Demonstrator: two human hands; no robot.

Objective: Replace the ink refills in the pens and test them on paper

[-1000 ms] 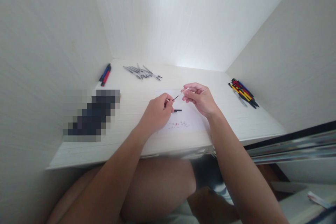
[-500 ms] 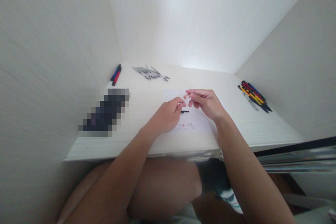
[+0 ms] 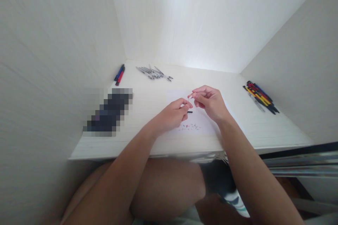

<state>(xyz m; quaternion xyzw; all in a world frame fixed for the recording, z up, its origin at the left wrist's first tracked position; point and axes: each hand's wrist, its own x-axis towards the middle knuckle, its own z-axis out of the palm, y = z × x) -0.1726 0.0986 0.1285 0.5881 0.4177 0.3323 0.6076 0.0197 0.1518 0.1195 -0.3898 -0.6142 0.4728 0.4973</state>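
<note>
Above a white sheet of paper (image 3: 211, 128), my left hand (image 3: 173, 115) and my right hand (image 3: 210, 102) are close together, fingertips nearly meeting. My right thumb and fingers pinch a small, thin, pale piece (image 3: 190, 97), too small to name. The left thumb and index finger are pressed together, and what they hold, if anything, is hidden. A short black stick-like piece (image 3: 190, 112) lies on the paper just beyond the left fingers, partly covered by them. Nearer me, several tiny dark and red bits (image 3: 187, 126) are scattered on the sheet.
Clear and grey pen parts (image 3: 153, 72) form a pile at the back. Blue and red pens (image 3: 120, 75) lie at the left wall, above a blurred-out dark object (image 3: 107, 114). Yellow, red, blue and black pens (image 3: 260, 96) are heaped by the right wall.
The left fingertips have moved slightly right and closed together. My right hand has risen a little, still pinching the pale piece. The whole view has shifted slightly.
</note>
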